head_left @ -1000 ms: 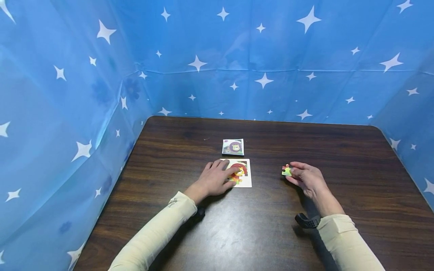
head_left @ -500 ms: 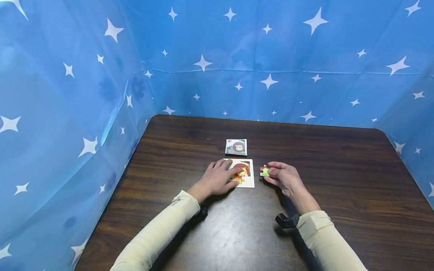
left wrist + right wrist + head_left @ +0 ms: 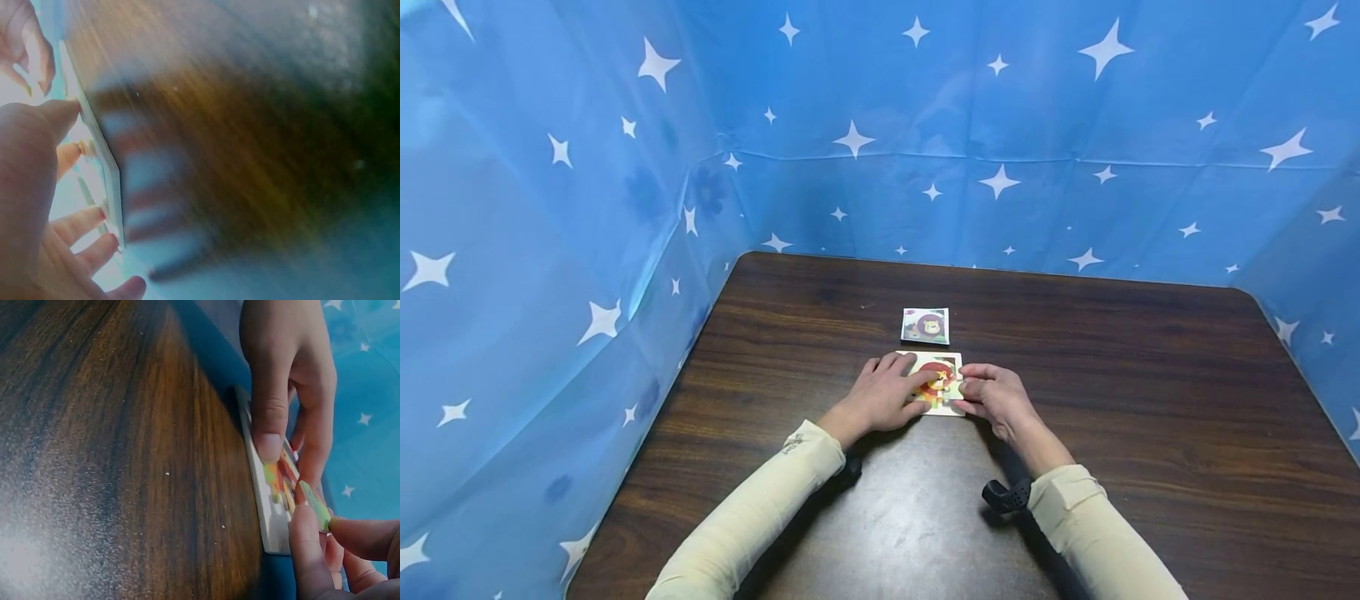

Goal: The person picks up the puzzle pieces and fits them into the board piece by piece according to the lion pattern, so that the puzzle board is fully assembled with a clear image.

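A small white-framed jigsaw puzzle board [image 3: 943, 412] with a partly filled lion picture lies on the table. My left hand [image 3: 880, 395] rests across its left side, fingers spread, holding down the frame and the pieces. From the right, my right hand [image 3: 1002, 402] pinches a green puzzle piece [image 3: 316, 507] between thumb and fingers. In the right wrist view the piece is tilted over the board, close to the bare part of the tray; whether it touches is unclear. The left wrist view shows the board's edge [image 3: 114, 194] under the left fingertips.
Just behind the board lies a square lion picture [image 3: 925, 326], seemingly on a thin stack. The dark wood table [image 3: 1112, 375] stretches to both sides. Blue star-patterned cloth [image 3: 880, 108] hangs behind and at the sides.
My right hand has moved left with the puzzle piece, from well right of the board to its right side. My left hand stays on the board.
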`<state>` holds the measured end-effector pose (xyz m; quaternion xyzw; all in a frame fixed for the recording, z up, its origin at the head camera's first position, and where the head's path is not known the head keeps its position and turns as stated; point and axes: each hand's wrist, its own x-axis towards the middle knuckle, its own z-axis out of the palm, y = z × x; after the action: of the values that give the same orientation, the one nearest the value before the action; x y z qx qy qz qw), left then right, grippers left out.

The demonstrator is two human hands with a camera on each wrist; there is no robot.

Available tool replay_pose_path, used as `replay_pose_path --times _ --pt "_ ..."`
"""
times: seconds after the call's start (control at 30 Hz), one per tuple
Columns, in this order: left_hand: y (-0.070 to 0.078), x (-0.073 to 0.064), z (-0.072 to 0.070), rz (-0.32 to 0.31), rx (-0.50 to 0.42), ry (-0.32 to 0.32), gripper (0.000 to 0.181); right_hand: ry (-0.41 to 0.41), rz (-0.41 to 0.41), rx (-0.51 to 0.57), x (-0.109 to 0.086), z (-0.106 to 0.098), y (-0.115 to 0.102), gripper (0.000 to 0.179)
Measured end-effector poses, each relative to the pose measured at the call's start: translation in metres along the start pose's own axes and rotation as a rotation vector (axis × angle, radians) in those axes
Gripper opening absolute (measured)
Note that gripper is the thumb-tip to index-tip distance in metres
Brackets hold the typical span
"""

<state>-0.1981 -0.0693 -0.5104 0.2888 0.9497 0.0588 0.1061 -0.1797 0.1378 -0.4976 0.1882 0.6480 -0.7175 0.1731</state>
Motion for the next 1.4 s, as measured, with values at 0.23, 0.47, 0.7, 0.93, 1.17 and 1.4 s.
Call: replay_pose_path --times 0.23,0.47,0.7,0.93,1.17,1.4 --pt "0.000 0.002 0.001 0.001 0.006 -0.008 0.057 0.012 -0.013 -0.037 -0.001 0.004 0.004 0.038" --pt "0.000 0.001 0.001 0.002 -0.003 0.000 0.055 0.049 -0.006 -0.101 -0.003 0.009 0.003 0.036" --pt "0.001 0.001 0.001 0.011 0.004 0.006 0.054 0.083 -0.029 -0.227 -0.005 0.010 0.004 0.034" --pt "0.001 0.000 0.000 0.003 -0.018 0.011 0.054 0.078 -0.049 -0.261 -0.007 0.006 0.004 0.028" --pt "0.002 -0.001 -0.002 0.002 -0.024 -0.002 0.055 0.064 -0.052 -0.280 -0.008 0.006 0.003 0.027" --pt "0.004 -0.003 -0.002 0.014 0.007 0.015 0.055 0.053 -0.078 -0.280 -0.010 0.005 0.003 0.026"
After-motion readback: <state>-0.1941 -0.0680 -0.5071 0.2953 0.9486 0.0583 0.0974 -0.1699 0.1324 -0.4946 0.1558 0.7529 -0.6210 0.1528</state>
